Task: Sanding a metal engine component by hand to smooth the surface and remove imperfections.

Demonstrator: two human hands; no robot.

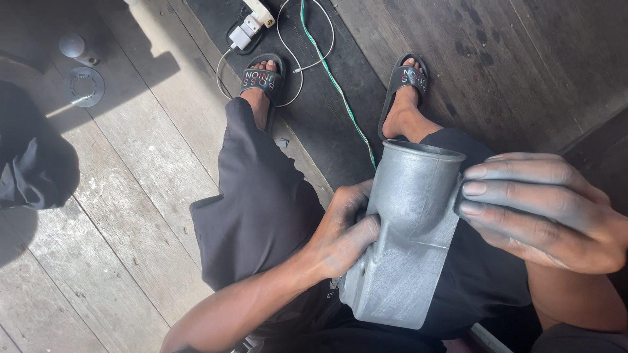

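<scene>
A grey cast-metal part [405, 242] with a round open mouth at its top and a flat body below rests on my lap. My left hand [340, 232], dusted grey, grips its left side with the thumb pressed across the body. The fingers of my right hand [543, 209], also grey with dust, lie flat against the right side of the round mouth. I sit in dark shorts with both feet in black slide sandals on a wooden floor.
A white power strip with a plug [252, 23] lies by my left foot, with white and green cables [340, 91] trailing between my feet. Two round metal pieces [85, 85] sit at the upper left. Dark cloth [33, 163] lies at the left edge.
</scene>
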